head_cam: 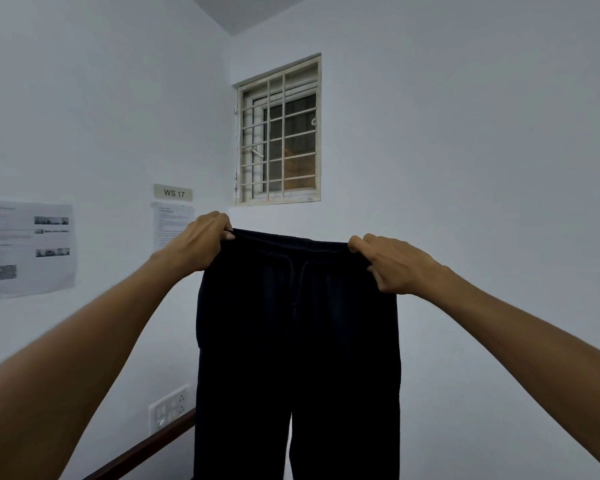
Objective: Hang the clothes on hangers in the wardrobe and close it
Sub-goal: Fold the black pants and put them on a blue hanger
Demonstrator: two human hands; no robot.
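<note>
A pair of black drawstring trousers (297, 341) hangs full length in front of me, held up by its waistband. My left hand (198, 239) grips the left end of the waistband. My right hand (395, 263) grips the right end, slightly lower. Both arms are stretched out forward and up. The two legs hang straight down past the bottom of the view. No wardrobe or hanger shows in the head view.
White walls meet in a corner ahead, with a barred window (279, 133) above the trousers. Printed sheets (28, 247) and a "WS 17" sign (173, 192) are on the left wall. A switch panel (168, 408) and a dark wooden edge (142, 448) sit low left.
</note>
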